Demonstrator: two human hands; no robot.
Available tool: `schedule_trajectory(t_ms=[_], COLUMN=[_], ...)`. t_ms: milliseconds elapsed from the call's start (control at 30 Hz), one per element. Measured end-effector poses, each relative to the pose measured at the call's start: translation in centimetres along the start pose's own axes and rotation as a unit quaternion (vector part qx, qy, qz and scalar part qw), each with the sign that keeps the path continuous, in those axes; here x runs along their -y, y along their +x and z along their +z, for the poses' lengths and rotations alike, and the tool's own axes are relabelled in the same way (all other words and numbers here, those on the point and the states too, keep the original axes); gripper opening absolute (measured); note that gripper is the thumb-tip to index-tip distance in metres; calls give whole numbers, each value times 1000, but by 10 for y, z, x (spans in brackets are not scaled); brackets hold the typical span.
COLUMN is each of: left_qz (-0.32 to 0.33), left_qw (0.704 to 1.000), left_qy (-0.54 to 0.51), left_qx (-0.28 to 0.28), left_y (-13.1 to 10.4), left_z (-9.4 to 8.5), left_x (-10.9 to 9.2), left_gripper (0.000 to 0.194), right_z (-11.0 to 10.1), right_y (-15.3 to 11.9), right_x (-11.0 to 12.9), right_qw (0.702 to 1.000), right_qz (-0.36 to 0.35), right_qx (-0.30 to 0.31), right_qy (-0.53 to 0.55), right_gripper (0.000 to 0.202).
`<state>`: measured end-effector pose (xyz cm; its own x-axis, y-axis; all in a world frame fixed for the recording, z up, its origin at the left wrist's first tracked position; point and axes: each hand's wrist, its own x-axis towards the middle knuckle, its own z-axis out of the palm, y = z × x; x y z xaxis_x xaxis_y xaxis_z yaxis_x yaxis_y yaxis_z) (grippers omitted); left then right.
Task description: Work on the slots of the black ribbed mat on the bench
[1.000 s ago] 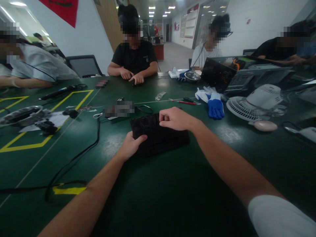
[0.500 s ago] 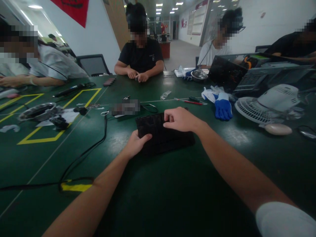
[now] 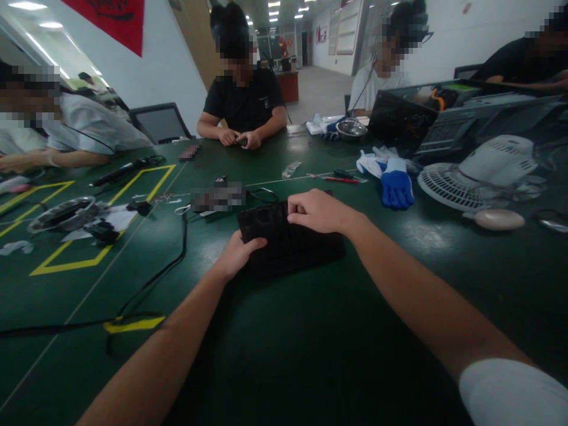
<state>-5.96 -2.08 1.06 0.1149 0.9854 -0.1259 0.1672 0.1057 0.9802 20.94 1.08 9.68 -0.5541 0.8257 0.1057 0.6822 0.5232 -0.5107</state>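
A flat black case (image 3: 297,248), dark and with faint panel lines across its face, lies tilted on the green table in front of me. My left hand (image 3: 239,251) grips its left edge, thumb on top and the other fingers hidden beneath. Over the upper part of the case is my right hand (image 3: 317,211), its fingers curled and pinched together at the surface. What lies between those fingertips is too dark to make out clearly.
Beyond the case are a red-handled tool (image 3: 341,180) and a small clear packet (image 3: 291,170). Blue-and-white gloves (image 3: 396,184), a white fan (image 3: 492,171) and an open computer case (image 3: 444,121) stand right. A black cable (image 3: 153,278) runs left. A person (image 3: 243,97) sits opposite.
The whole view has shifted slightly, so most things sit a little further left. Both hands keep their places on the black case, with little visible movement against it.
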Motion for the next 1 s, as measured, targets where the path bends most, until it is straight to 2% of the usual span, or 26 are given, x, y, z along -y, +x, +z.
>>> schedule_trajectory(t_ms=[100,433,1000], left_qz=[1,4,9], left_qw=[1000,1000,1000], left_qy=[-4,3,28], left_qx=[-16,3,7], left_y=[-3,-8,-10], left_z=[1,3,5], left_x=[5,4,2], left_gripper=[56,51,46], right_z=[-1,-2,-4], right_y=[0,-1,-4], right_x=[-2,-4,1], right_qw=[1000,1000,1000], right_qz=[-2,3,18], right_qx=[1,13,13], right_qy=[9,21,15], right_gripper=[6,1,6])
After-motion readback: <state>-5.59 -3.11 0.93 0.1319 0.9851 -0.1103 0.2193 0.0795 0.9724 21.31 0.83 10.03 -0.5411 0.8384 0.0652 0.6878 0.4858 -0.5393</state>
